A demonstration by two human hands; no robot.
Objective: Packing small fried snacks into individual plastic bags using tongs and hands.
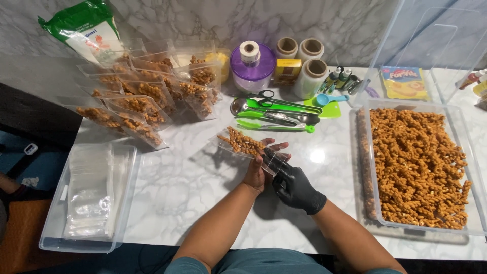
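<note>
- White marble counter [193, 187] carries the packing setup.
- Bare left hand [256, 170] grips a clear snack pouch [243, 143] just above the counter.
- Black-gloved right hand [294, 187] pinches the pouch's open end.
- Clear bin of twisted snacks [416, 167] sits to the right, filled pouches [147, 96] at far left.

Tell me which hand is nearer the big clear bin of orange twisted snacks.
Right. The black-gloved right hand sits closer to the big clear bin of orange twisted snacks; the bare left hand lies beyond it, farther from the bin.

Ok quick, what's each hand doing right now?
Left hand: bare, closed on the clear snack pouch, holding it up.
Right hand: black glove, fingers pinching the pouch's open end.
</note>
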